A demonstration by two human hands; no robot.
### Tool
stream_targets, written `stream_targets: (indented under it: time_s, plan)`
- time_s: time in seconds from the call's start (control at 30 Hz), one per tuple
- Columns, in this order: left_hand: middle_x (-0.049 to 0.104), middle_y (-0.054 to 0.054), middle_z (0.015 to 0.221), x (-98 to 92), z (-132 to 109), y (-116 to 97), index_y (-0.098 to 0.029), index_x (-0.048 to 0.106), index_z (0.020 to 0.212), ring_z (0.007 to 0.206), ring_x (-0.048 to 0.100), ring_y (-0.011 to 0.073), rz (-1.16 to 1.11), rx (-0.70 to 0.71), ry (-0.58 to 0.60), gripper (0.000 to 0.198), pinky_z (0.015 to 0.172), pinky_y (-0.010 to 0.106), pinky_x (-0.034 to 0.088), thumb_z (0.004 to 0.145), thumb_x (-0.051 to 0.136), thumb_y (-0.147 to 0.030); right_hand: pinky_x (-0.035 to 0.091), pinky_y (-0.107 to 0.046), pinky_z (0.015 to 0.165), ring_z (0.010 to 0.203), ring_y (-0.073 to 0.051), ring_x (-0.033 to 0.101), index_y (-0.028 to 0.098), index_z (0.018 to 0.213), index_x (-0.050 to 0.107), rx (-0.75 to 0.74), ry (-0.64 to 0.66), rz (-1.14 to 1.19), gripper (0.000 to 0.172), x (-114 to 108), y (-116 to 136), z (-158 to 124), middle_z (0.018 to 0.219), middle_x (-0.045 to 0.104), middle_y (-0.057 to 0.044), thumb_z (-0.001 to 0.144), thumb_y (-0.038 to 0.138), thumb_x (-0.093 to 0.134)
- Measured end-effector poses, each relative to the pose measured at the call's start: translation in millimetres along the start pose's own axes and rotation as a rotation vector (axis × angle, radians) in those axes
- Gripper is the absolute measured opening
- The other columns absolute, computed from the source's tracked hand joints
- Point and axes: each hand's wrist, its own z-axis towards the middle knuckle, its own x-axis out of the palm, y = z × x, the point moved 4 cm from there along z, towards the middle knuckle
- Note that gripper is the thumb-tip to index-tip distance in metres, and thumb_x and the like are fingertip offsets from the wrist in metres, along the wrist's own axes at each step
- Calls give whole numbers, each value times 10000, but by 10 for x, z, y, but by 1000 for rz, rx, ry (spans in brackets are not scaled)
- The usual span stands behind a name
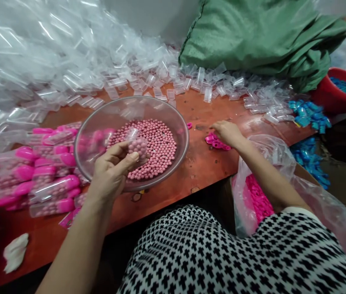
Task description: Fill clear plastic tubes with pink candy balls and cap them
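My left hand (112, 165) is closed around a small clear plastic container (137, 146) filled with pink balls, holding it over a bowl. That wide translucent bowl (81, 163) contains a heap of loose pink balls (157, 149). To the right, my right hand (228, 132) hangs over a small pile of bright pink plastic caps (217, 142), its fingers bent together. What its fingertips hold, if anything, is too small to make out. A single pink ring-like piece (189, 125) lies between the bowl and the right hand.
Filled containers with pink caps (47, 175) are stacked left of the bowl. Clear containers (173, 81) line the back below a green sack (258, 36). A plastic bag (240, 204) of pink pieces, blue packets (309, 114) and a red basin (322, 92) with another person's hand are right.
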Motion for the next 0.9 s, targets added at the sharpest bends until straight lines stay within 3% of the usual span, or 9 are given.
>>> stream_targets:
  time_s: [0.1,0.37,0.47,0.53,0.6,0.67,0.77,0.9]
  plan:
    - [767,35,894,-3,8,7,-176,752,884,738,741,161,-22,-28,30,328,664,246,661,614,921,-253,491,-328,776,1084,-283,682,197,1257,703,-2,150,-137,372,131,-145,-1,1232,721,-145,974,191,462]
    - [762,95,879,29,-9,20,-114,685,948,759,763,211,-150,-143,38,232,740,383,677,794,727,-282,495,-314,767,1041,-272,715,217,1208,725,-57,163,-225,363,249,-147,78,1204,739,-135,1010,346,450]
    - [763,113,923,16,-19,26,-112,686,937,798,762,215,-199,-141,70,282,749,380,671,837,718,-374,522,-356,804,1012,-295,718,162,1116,748,-48,56,-147,332,257,-192,93,1139,747,-167,978,323,493]
    - [765,111,962,25,-31,33,-123,706,944,826,756,206,-174,-91,136,350,753,341,660,789,789,-425,537,-391,827,967,-301,719,125,1071,745,-15,-155,30,312,121,-146,64,1066,751,-186,952,306,520]
    - [768,97,1000,44,-43,45,-147,733,976,850,745,188,-136,-16,198,411,765,301,641,708,869,-427,554,-398,831,899,-270,720,135,1074,727,-30,-403,339,290,-113,22,-22,1006,753,-158,923,333,578]
    - [772,83,1030,58,-49,60,-175,753,1003,884,735,176,-101,65,225,439,792,287,625,666,899,-416,573,-374,814,842,-223,716,186,1094,709,-135,-531,679,282,-366,339,-129,982,752,-97,900,380,641]
    - [777,82,1048,70,-56,67,-180,772,1012,940,728,185,-13,182,222,393,847,311,610,709,859,-414,581,-341,807,840,-188,716,234,1097,703,-415,-428,907,260,-684,1008,-233,979,753,-43,893,394,697]
    - [780,84,1062,81,-94,33,-170,779,1068,977,724,204,171,330,228,319,904,349,595,807,760,-353,565,-323,835,881,-182,717,230,1138,704,-703,-394,757,241,-884,1621,-256,1000,760,-54,920,331,684]
